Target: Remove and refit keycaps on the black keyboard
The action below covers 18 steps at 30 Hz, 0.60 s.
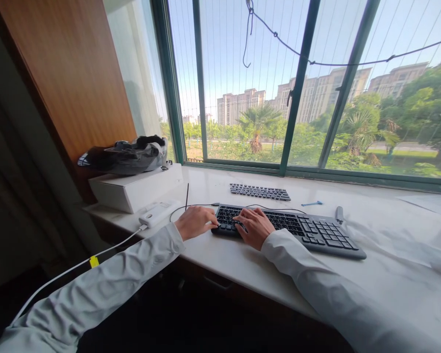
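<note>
A long black keyboard lies at a slant on the white marble-like counter. At its left end is my left hand, with thumb and forefinger closed on the near-left corner. My right hand rests over the left half of the keys, fingers apart and bent, forefinger and thumb tips touching down on the keyboard. I see nothing held in the right hand, though its palm side is hidden. Behind the keyboard, several dark keycaps lie in neat rows. Right of them is a small blue tool.
A small grey stick-like object lies behind the number pad. Left are a white power bank-like block with a cable, a thin dark rod, and a white box under a bag. Clear plastic lies right.
</note>
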Each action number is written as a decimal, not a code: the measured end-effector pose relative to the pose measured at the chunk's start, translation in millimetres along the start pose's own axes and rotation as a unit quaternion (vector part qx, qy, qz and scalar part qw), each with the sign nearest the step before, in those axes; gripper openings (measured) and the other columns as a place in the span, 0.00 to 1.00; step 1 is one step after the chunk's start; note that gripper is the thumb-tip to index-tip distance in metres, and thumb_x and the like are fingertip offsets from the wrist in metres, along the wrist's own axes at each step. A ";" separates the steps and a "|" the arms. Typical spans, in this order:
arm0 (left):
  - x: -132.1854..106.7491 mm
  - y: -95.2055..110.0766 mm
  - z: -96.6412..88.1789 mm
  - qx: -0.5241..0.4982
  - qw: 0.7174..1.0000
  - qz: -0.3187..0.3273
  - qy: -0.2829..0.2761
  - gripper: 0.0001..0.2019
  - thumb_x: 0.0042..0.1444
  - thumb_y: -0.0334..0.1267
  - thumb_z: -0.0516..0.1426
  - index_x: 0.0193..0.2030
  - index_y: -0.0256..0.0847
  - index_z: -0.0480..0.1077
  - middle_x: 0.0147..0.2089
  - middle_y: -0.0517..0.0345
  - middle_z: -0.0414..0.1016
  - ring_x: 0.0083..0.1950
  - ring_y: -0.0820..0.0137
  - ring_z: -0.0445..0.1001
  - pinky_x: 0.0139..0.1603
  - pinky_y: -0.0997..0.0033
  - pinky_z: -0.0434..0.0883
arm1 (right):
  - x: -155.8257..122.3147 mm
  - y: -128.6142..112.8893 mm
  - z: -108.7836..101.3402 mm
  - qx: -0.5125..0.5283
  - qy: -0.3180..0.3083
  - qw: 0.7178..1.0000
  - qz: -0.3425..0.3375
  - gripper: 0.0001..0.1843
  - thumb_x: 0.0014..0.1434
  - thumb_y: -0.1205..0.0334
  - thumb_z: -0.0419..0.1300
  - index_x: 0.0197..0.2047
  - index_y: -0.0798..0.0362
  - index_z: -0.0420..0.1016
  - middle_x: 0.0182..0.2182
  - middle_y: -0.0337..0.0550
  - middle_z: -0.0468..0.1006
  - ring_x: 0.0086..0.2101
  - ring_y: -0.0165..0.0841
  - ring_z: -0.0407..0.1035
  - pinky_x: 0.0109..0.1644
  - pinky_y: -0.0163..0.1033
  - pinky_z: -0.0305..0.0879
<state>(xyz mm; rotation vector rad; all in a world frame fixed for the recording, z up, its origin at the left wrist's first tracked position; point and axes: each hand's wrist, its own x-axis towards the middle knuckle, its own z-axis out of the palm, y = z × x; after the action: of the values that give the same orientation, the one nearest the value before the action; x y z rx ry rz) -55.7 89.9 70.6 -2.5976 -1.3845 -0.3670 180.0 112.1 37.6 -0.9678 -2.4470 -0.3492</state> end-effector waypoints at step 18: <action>9.4 -22.5 4.1 -0.225 0.974 -0.015 -0.033 0.10 0.55 0.36 0.60 0.44 0.46 0.78 0.42 0.61 0.81 0.41 0.72 0.78 0.47 0.76 0.69 | 0.6 0.4 0.4 0.000 -0.023 1.000 -0.002 0.14 0.65 0.60 0.52 0.46 0.50 0.78 0.39 0.45 0.74 0.39 0.33 0.68 0.48 0.42 0.51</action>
<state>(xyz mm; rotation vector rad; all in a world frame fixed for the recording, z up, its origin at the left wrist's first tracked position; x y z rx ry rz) -69.0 110.8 70.4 -2.9688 -1.5124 -0.6756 179.8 112.9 37.6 -0.9833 -2.4909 -0.3322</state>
